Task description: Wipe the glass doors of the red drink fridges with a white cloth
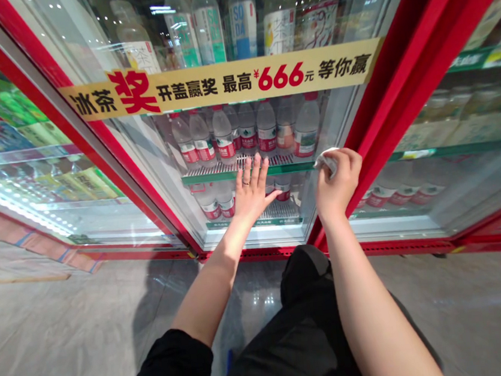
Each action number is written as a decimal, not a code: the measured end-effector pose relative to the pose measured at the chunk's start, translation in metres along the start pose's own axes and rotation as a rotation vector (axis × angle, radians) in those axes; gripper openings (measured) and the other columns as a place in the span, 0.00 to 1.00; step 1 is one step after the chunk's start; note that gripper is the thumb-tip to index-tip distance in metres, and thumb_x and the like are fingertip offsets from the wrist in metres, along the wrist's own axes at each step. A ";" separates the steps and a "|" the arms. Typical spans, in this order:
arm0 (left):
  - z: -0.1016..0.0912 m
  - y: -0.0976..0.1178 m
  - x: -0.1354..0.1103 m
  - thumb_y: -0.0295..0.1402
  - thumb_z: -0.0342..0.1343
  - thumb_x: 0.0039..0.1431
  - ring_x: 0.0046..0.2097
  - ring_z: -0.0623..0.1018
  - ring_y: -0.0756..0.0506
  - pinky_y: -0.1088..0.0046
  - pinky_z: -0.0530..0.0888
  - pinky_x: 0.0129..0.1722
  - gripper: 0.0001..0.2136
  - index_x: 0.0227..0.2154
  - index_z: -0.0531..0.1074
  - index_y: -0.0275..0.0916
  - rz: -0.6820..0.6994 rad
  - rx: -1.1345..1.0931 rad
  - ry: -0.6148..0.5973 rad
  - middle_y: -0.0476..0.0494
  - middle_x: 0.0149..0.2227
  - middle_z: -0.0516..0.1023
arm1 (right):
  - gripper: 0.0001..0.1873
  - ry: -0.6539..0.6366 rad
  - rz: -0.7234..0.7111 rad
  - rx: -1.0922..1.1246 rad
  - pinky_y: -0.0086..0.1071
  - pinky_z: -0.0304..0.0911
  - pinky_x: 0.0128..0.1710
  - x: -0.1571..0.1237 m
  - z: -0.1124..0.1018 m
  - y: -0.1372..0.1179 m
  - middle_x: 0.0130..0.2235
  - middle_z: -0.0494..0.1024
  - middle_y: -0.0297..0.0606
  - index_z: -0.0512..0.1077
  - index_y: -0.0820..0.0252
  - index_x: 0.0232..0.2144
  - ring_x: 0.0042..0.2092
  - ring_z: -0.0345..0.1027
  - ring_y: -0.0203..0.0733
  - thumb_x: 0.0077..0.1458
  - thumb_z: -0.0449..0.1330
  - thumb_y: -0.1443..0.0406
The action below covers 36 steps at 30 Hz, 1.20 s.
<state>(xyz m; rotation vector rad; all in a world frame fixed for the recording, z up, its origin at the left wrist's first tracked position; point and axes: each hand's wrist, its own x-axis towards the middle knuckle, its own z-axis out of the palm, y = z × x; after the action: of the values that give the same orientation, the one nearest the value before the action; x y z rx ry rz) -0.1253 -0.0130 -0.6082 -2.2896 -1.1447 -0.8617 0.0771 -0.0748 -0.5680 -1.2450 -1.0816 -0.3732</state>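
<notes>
In front of me stands a drinks fridge with a glass door in a red frame. My left hand is spread against the glass or just in front of it, fingers pointing up; a ring shows on one finger. My right hand is closed around a crumpled white wipe, whose exact material I cannot make out. That hand is at the right side of the pane, beside the red frame. Behind the glass, red-labelled water bottles stand on a shelf.
A yellow banner runs across the glass above my hands. Neighbouring fridge sections hold bottles at left and more drinks at right. Stacked flat cartons lie at lower left. Grey floor tiles are below, and my bent knee is near the fridge base.
</notes>
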 end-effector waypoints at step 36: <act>0.000 -0.003 -0.003 0.50 0.65 0.67 0.82 0.36 0.31 0.43 0.42 0.82 0.56 0.78 0.27 0.38 0.004 -0.019 -0.057 0.37 0.81 0.35 | 0.14 -0.124 -0.010 -0.055 0.45 0.72 0.55 -0.018 0.012 -0.020 0.53 0.75 0.44 0.76 0.52 0.44 0.56 0.73 0.49 0.56 0.59 0.70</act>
<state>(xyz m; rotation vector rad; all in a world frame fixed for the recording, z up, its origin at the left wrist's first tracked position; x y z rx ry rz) -0.1292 -0.0130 -0.6094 -2.3455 -1.1605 -0.8141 0.0477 -0.0762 -0.5721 -1.3260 -1.1905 -0.3390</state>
